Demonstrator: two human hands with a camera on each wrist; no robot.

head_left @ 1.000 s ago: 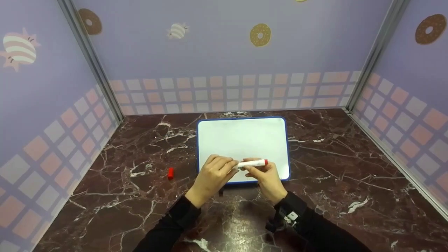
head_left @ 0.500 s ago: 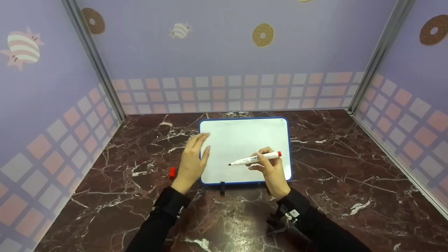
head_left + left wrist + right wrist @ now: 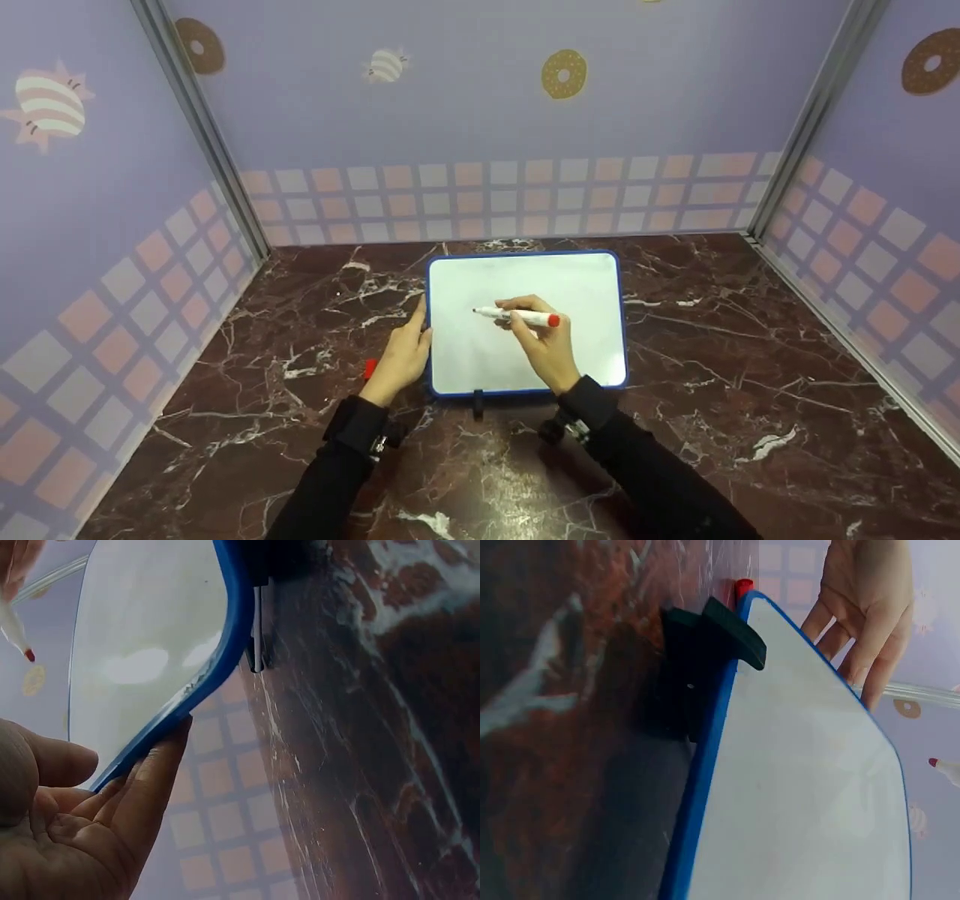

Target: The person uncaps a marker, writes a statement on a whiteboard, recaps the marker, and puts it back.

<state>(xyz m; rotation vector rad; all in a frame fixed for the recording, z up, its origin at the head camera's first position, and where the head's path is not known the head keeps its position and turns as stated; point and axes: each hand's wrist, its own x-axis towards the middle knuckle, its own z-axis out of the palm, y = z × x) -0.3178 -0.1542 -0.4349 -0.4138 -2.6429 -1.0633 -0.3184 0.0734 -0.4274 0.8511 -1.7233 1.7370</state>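
Observation:
A whiteboard (image 3: 585,285) with a blue frame leans back on a black stand (image 3: 697,660). My left hand (image 3: 401,352) holds its left edge, thumb (image 3: 71,763) on the front side and fingers behind the frame. My right hand (image 3: 551,349) pinches a white marker (image 3: 534,317) with a red end, its dark red tip bare and pointing left. In the head view the marker overlaps the board's middle; the left wrist view shows its tip off to the side of the board's face. A small red cap-like piece (image 3: 370,367) lies left of the board, partly hidden by my left hand.
All this stands on a dark red marbled tabletop (image 3: 315,405). Purple patterned walls (image 3: 465,97) enclose the back and both sides, with metal posts (image 3: 202,135) at the corners. One black stand foot (image 3: 478,405) juts out below the board's lower frame.
My hands have parted from around the marker. The left went left and took the board's edge; the right shifted its grip and raised the marker over the board's middle. The red piece stays put.

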